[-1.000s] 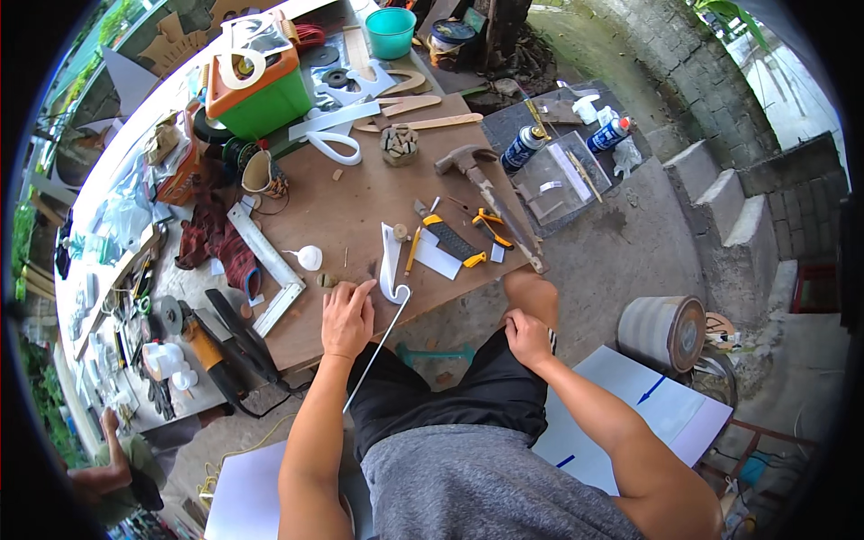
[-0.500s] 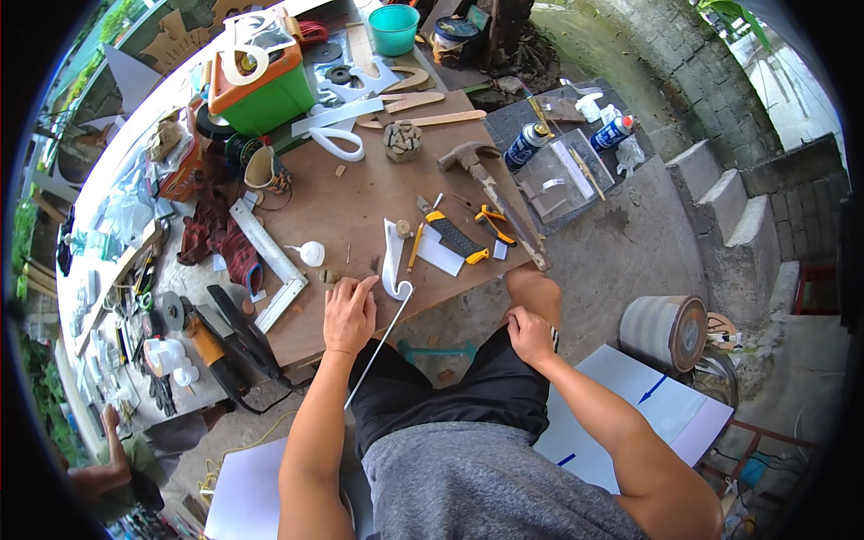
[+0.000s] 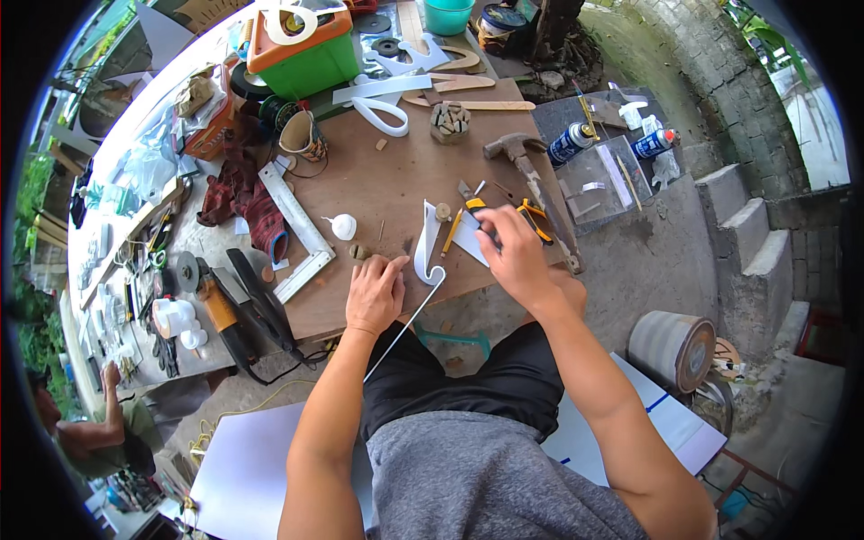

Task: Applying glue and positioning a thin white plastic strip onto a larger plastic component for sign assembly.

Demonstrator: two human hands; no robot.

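Note:
My left hand (image 3: 376, 293) rests on the near edge of the brown board (image 3: 360, 198), fingers lying loosely apart with nothing in them. Just right of it lies a white curved piece with a hooked end (image 3: 427, 247); a thin white strip (image 3: 405, 326) runs from the hook down toward my lap. My right hand (image 3: 515, 256) hovers over the yellow and black utility knife (image 3: 474, 204), fingers bent and thumb apart, hiding most of its handle. A yellow pencil (image 3: 452, 232), a white rectangular piece (image 3: 471, 238) and yellow-handled pliers (image 3: 537, 216) lie close by.
A hammer (image 3: 531, 175) lies along the board's right side. Left are a metal square (image 3: 301, 238), an angle grinder (image 3: 211, 292) and a dark red glove (image 3: 252, 202). Spray cans (image 3: 571, 142) stand at right. Another person (image 3: 99, 423) is at lower left.
My right hand has left my right knee and moved forward over the utility knife. My left hand stays at the board's edge. The whole view has shifted, so things appear farther right.

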